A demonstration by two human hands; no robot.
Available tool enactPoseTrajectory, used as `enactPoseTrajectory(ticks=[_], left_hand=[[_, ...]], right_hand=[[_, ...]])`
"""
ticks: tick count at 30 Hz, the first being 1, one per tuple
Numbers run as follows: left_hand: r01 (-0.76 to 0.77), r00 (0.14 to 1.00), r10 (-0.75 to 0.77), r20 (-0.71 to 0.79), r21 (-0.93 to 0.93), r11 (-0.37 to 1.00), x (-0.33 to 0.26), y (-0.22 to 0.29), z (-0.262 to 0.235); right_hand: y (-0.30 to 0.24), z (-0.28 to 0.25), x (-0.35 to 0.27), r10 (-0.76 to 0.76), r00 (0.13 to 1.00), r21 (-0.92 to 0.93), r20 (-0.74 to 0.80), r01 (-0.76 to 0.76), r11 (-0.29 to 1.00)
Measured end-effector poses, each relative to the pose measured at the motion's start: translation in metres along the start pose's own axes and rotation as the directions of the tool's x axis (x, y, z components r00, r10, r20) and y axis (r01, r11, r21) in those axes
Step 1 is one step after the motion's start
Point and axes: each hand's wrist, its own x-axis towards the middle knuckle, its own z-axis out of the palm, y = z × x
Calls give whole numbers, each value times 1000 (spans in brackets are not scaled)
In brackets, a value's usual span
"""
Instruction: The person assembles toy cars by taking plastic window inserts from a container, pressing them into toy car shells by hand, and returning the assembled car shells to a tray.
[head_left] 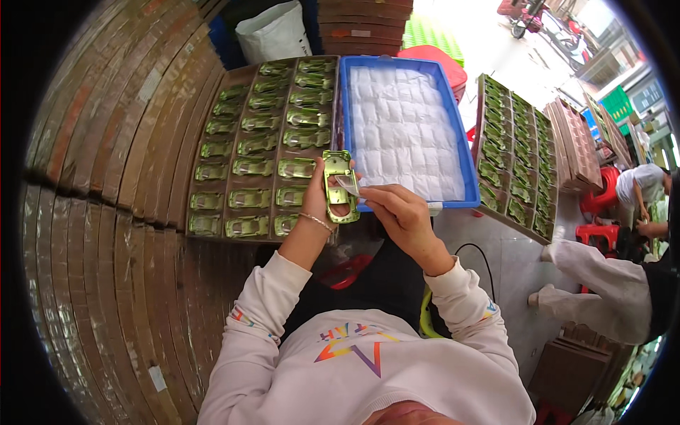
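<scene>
My left hand (314, 195) is closed around a lime-green, see-through toy car body shell (339, 210), which it holds up lengthwise. Over the middle of that shell, my right hand (404, 215) pinches a small clear plastic piece (348, 185) between thumb and fingertips. The piece overlaps the shell; whether it is seated in it I cannot tell. Just beyond my left hand lies a brown tray (232, 160) with three columns of similar green car shells. Right of it, a blue bin (464, 152) holds rows of white, wrapped-looking packets (400, 120).
Tall stacks of brown trays (106, 262) wall in my left side. Another tray of green shells (519, 170) leans at the right. A white sack (275, 35) stands behind the near tray. Farther right are a person's light-trousered legs (602, 276) and red stools (605, 191).
</scene>
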Motion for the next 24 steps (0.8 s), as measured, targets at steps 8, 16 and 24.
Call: enactPoseTrajectory(ticks=[8,16,24], left_hand=[[-74,997,77,-30,95,993,-8,2,-2],[-103,994,105,-21,59,993,-5,2,-4],[-109,989,113,-92,51,993,-3,-1,-1]], right_hand=[[1,17,1,-141,983,-267,121,169,949],[-1,25,2,-159,977,-338,145,200,919],[0,33,7,-151,980,-423,129,192,886]])
